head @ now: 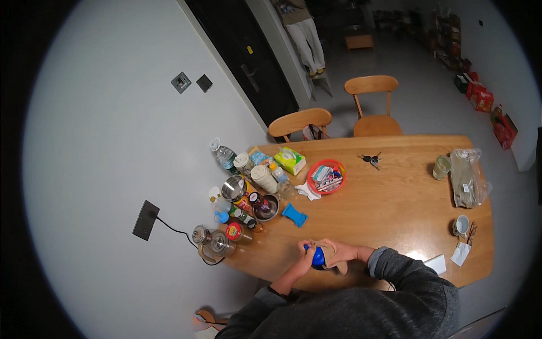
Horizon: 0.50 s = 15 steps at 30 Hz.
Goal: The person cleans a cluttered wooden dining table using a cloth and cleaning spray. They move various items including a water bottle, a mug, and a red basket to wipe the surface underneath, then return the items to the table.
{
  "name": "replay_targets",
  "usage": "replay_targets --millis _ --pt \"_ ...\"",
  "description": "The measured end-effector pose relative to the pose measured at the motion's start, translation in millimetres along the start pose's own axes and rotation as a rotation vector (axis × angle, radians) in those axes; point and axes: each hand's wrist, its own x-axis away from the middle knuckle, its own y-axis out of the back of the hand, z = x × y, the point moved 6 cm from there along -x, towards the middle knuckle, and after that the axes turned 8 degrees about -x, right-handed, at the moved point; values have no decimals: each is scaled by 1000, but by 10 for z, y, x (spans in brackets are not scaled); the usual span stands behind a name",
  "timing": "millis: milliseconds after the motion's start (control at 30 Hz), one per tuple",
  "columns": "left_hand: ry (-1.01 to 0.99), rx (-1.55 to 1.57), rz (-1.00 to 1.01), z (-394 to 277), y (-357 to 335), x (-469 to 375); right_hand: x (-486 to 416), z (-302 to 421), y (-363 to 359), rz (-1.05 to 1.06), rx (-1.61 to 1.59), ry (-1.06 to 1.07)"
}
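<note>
Near the table's front edge, my left hand (305,259) grips the left side of a blue rounded object (318,257), whose exact kind I cannot tell. My right hand (341,251) presses a tan cloth (328,249) against its other side, and a flap of the cloth hangs down at the right. A light-blue plastic piece (295,215) lies on the wooden table (372,212) beyond my left hand. The underside of the blue object is hidden.
Jars, bottles, a steel bowl (266,208) and a glass teapot (222,243) crowd the left end. Farther back are a red basket (310,187), tissues (290,161) and keys (373,160). A mug (460,226) and glasses (471,234) lie right. A person (305,40) stands on a stool.
</note>
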Motion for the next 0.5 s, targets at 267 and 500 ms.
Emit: replay_targets --millis 267,500 --pt "61 -292 -182 -196 41 82 66 -269 -14 -40 -258 89" --pt "-172 -471 -178 -769 -144 284 166 -459 20 -64 -374 66"
